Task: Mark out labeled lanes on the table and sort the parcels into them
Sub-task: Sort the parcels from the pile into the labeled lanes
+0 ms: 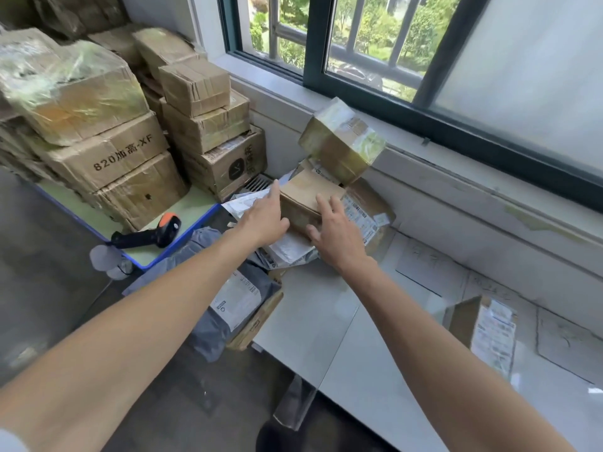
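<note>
"820加高-XF" on stacked carton [111, 158]

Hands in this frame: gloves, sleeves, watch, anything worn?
No gloves. The left hand and right hand are bare, with no rings, watch or bands visible at the wrists. Both forearms are uncovered. Only a sliver of whitish sleeve shows at the bottom left corner, on the left arm.

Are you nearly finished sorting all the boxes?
Not nearly. The lanes are drawn and labelled on the table, and one parcel lies in one. The left hand and right hand are on a small brown box in the pile. The rest of that pile is unsorted.
</note>
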